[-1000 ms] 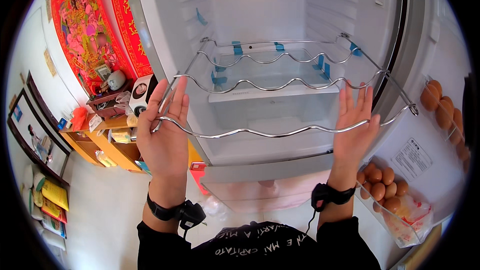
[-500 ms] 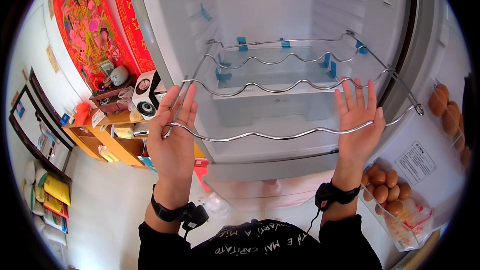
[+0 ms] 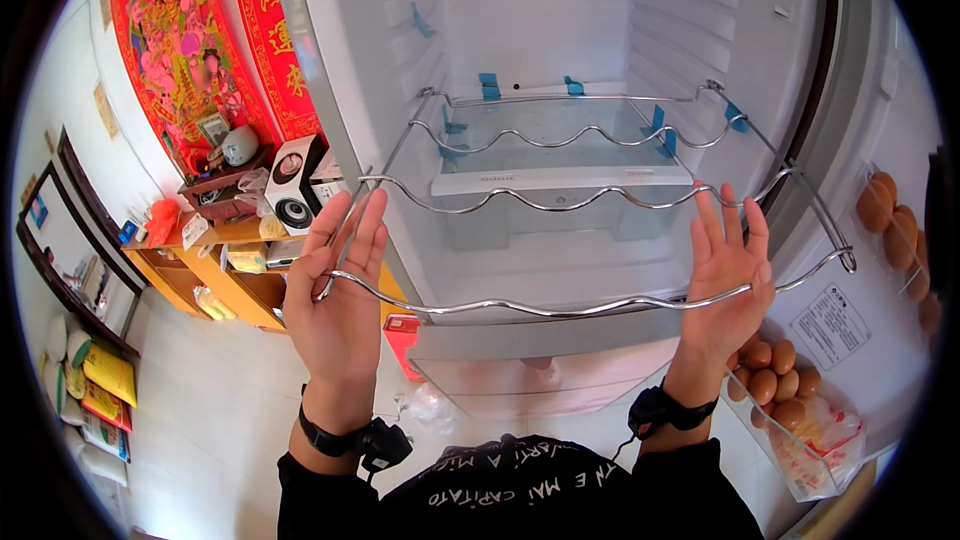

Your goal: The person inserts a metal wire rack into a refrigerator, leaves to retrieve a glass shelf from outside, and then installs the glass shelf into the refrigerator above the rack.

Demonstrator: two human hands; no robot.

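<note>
A chrome wire rack [image 3: 545,313] with wavy crossbars spans both my hands, tilted, its far end inside the open fridge [image 3: 540,15]. My left hand [image 3: 338,325] supports its near left corner, palm up, fingers stretched along the side wire and thumb by the front bar. Under the right part of the front bar is my right hand [image 3: 725,305], fingers extended upward and thumb at the bar. Beneath the rack's far part sits a clear-topped drawer [image 3: 565,178] with a white front edge. Blue tape [image 3: 489,86] sticks near the rack's back wire.
The fridge door [image 3: 880,280] stands open at the right, with brown eggs [image 3: 772,375] and a plastic bag [image 3: 825,435] in its bins. To the left are a wooden cabinet [image 3: 240,285] and a speaker [image 3: 296,183]. A red box [image 3: 403,340] stands below the fridge's left edge.
Both hands and the near end of the rack sit lower in the picture. The rack remains across both hands, and the view has shifted slightly.
</note>
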